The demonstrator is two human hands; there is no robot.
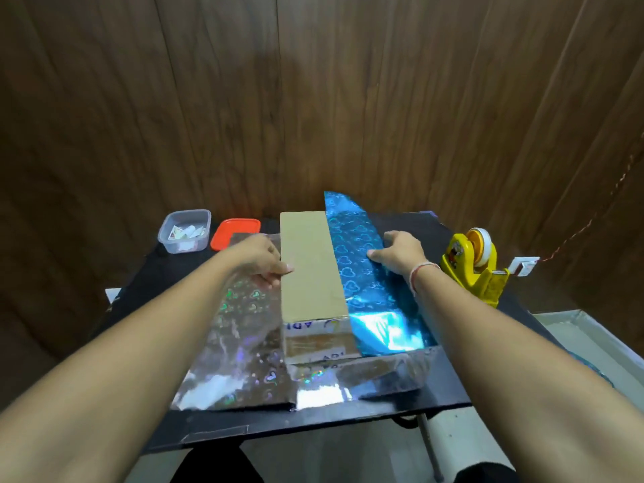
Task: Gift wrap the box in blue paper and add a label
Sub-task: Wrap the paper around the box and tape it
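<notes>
1. The table (pixel 411 235) is a black board filling the middle of the frame; behind it a wall (pixel 313 99) of dark brown wood-grain panels takes up the whole upper half.
2. The cardboard box (pixel 310 263) lies at the centre of the table, long side running away from the viewer; its top is bare brown, and its near end shows tape and printed letters.
3. The blue paper (pixel 366 277), shiny and printed with hearts, covers the box's right side and part of its top; its silver reverse lies flat on the table to the left of and in front of the box.
4. The left hand (pixel 259 257) reaches in from lower left; its grip pinches the paper's edge against the box's left top edge.
5. The right hand (pixel 400 252) lies on the blue paper at right of centre, fingers spread and pressing rather than grasping; a thread band circles the wrist.
6. In the left middle sit a clear plastic tub (pixel 184 231) holding small paper pieces and, just beside it, an orange lid (pixel 231 231).
7. A yellow tape dispenser (pixel 477 263) stands at the right edge of the table; a white tray (pixel 575 329) shows at lower right, below it.
</notes>
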